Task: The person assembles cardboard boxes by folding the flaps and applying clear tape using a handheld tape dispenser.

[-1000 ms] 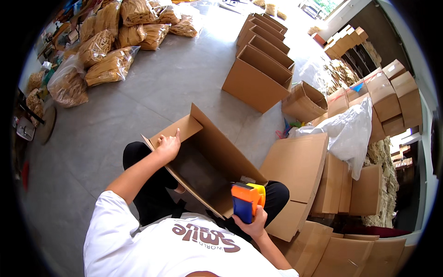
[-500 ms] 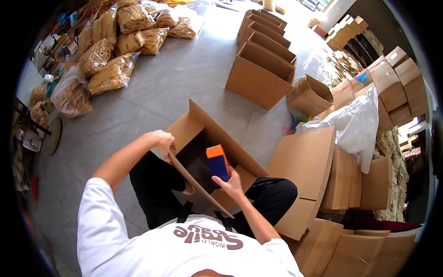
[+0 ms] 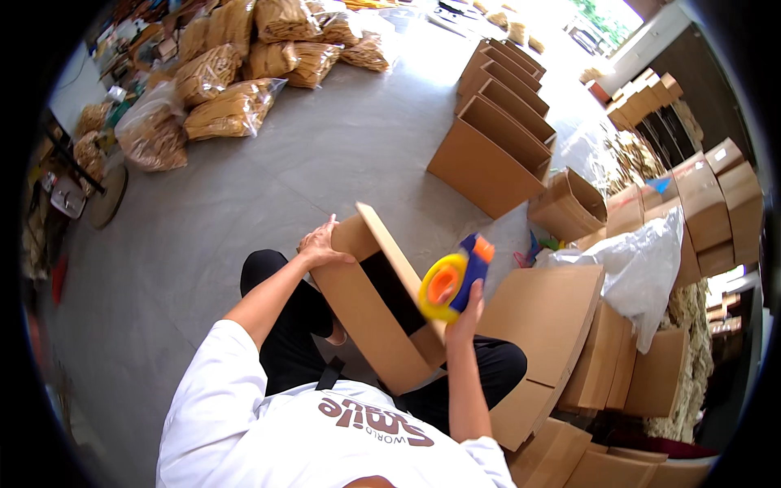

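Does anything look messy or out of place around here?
The crumpled plastic sheet, perhaps: it lies bunched loosely by the stacked boxes at the right, unlike the neat row of open boxes. The box in the left hand is tilted, but it is being handled. I see no clear damage.

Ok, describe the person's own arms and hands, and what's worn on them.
The left hand and right hand are ungloved, and no wristwear shows. The forearms are bare below loose white sleeves that end near the elbows. The sleeves look plain; the white shirt has brown lettering across its front.
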Demonstrator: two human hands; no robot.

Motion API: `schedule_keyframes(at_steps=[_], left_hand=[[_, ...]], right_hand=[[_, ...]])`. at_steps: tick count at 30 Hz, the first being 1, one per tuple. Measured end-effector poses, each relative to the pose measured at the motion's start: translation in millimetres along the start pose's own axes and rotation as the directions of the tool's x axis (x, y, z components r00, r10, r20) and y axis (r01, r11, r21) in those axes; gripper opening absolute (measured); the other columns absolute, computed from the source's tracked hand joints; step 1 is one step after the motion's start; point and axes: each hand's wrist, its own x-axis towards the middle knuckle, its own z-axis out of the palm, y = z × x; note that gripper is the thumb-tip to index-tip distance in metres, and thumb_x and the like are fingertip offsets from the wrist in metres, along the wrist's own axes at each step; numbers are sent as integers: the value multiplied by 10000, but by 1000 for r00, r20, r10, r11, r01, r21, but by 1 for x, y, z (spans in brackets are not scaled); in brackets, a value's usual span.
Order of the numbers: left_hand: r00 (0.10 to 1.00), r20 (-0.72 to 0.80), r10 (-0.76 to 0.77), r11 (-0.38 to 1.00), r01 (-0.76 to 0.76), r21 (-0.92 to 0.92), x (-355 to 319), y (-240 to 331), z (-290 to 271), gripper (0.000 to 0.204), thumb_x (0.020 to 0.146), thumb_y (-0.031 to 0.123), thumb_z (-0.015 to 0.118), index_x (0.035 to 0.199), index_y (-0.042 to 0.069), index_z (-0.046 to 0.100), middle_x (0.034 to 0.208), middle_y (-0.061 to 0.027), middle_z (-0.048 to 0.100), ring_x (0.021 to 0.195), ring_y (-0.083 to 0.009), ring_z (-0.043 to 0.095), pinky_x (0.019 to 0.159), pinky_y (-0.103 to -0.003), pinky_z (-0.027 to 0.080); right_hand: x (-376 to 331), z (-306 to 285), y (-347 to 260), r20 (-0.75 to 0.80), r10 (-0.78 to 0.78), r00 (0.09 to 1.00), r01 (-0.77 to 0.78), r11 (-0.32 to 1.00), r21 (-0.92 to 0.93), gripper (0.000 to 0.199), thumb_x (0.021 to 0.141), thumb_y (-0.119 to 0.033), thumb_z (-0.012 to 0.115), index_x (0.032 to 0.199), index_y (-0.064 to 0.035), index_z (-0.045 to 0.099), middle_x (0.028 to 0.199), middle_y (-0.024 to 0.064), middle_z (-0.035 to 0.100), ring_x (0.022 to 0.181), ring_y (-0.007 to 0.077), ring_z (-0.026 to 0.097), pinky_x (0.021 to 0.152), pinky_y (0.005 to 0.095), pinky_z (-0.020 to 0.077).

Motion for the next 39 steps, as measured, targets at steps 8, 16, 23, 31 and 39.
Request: schedule_keyframes(at_steps=[8, 16, 23, 31, 39], left_hand=[[976, -209, -66, 990, 39, -134, -2, -16, 17, 611, 779, 617, 534, 1250, 228, 522, 1148, -54, 609, 1100, -247, 547, 911, -383, 406], [956, -289, -48, 997, 28, -71, 3, -9, 25, 525, 796, 528, 565, 1226, 228, 544, 1127, -59, 619, 1052, -251, 572, 861, -376, 447], [955, -295, 30, 1000, -30, 2, -1, -11, 23, 503, 813, 485, 553, 1230, 204, 534, 1148, -73, 603, 1039, -268, 576, 843, -390, 459], [919, -361, 159, 986, -127, 111, 2, -14, 40, 500, 854, 414, 525, 1249, 110, 493, 1131, -82, 596, 1037, -266, 563, 855, -414, 432], [991, -87, 101, 719, -133, -682, -16, 14, -6, 449, 887, 456, 517, 996, 29, 605, 845, -68, 631, 761, -159, 591, 676, -270, 466]], right_hand=[[-49, 13, 37, 160, 72, 984, -36, 976, -216, 355, 882, -343, 580, 1006, -19, 504, 717, 76, 611, 576, 137, 584, 590, 268, 490], [-18, 27, 23, 323, 205, 924, -61, 912, -407, 292, 880, -274, 607, 949, 9, 586, 800, 3, 598, 695, 68, 543, 620, 211, 442], [-1, 90, 24, 568, 225, 791, 27, 916, -400, 324, 908, -296, 560, 921, 23, 610, 768, -29, 574, 688, 34, 486, 605, 196, 398], [4, 54, 56, 540, 298, 787, 44, 846, -531, 336, 914, -289, 532, 846, 30, 610, 679, -45, 538, 622, 20, 450, 532, 190, 359], [2, 34, 60, 577, 187, 795, 161, 852, -499, 327, 910, -279, 539, 855, 34, 614, 687, -43, 544, 622, 25, 451, 538, 186, 359]])
